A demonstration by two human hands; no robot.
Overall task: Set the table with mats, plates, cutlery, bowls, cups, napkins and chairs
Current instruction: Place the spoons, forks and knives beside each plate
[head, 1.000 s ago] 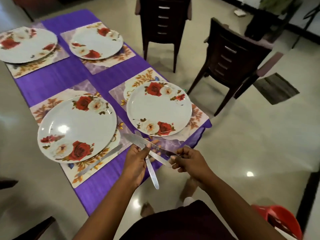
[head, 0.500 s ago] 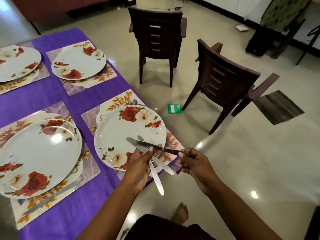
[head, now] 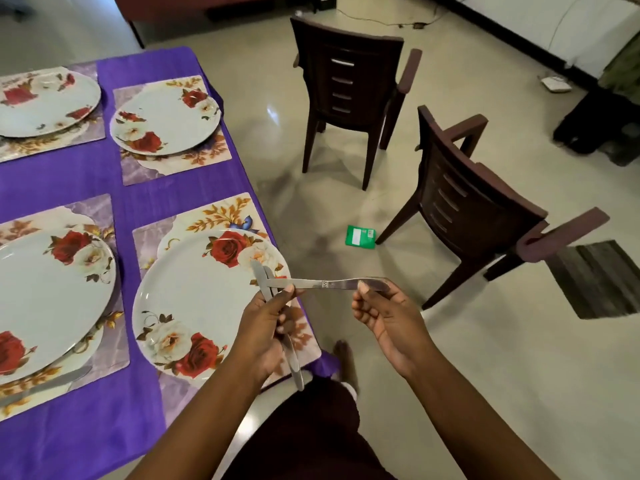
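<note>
Both hands pinch one knife [head: 323,283] crosswise above the near plate [head: 194,299]: right hand [head: 388,317] at its handle, left hand [head: 263,327] near the blade, also gripping spare knives [head: 289,344]. Stiff, light, probably slippery steel; the handle is the safest hold.

A home dining room is indicated by the purple-clothed table [head: 86,188] at 9 o'clock, rose-patterned plates [head: 166,119] on placemats [head: 180,168], and dark armchairs [head: 349,84] at 1 o'clock.
</note>
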